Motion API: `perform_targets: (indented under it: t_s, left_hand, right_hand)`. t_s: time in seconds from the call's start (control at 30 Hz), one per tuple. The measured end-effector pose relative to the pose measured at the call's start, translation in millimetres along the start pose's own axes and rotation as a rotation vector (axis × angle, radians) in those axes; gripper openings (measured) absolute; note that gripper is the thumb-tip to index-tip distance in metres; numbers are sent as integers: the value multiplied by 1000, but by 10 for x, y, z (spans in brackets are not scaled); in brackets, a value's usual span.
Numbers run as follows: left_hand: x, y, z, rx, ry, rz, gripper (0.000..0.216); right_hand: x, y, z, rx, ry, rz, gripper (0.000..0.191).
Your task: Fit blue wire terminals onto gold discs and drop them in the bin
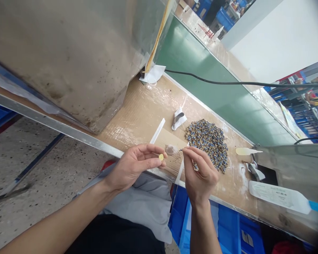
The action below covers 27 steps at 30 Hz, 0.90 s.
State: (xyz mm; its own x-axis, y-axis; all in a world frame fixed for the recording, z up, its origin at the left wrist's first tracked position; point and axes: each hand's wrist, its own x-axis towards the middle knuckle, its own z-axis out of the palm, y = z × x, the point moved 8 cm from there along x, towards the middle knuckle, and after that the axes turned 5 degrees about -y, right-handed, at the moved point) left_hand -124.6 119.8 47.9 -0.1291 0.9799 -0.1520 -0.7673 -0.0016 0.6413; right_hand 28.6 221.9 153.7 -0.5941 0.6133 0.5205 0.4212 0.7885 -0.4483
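Note:
Over the front edge of the bench, my left hand [133,162] is closed, pinching a small round yellow disc [161,157] between thumb and fingers. My right hand [201,173] is closed too, its thumb and forefinger together on a tiny bluish piece [181,150] whose exact kind is too small to tell. Between the hands, a small clear object [171,149], perhaps a plastic dish or bag, shows over the bench. Just beyond my right hand lies a heap of small blue and brass-coloured parts [209,141].
A crumpled white paper piece [178,118] sits behind the heap. To the right are a small pointed bottle [245,151] and a large white bottle [279,197] lying down. A metal box [69,53] stands left; a black cable [214,82] crosses above the bench. Blue crates [227,225] are below.

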Motion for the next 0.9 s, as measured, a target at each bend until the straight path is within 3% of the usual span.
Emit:
perform_targets:
  t_s: [0.3, 0.43, 0.57, 0.73, 0.9]
  left_hand:
    - [-4, 0, -13, -12, 10, -16, 18]
    - [-13, 21, 15, -44, 36, -18, 18]
    - [-44, 26, 126, -78, 35, -18, 17]
    - [-81, -16, 282, -126, 9, -24, 19]
    - [-96, -29, 360, -137, 6, -25, 17]
  right_hand:
    - [-5, 52, 20, -32, 1, 30, 18]
    - [-10, -23, -141, 26, 84, 44, 17]
    - [-91, -175, -295, 187, 143, 154, 17]
    - [-179, -405, -231, 373, 84, 135, 21]
    - [-219, -379, -175, 409, 43, 159, 25]
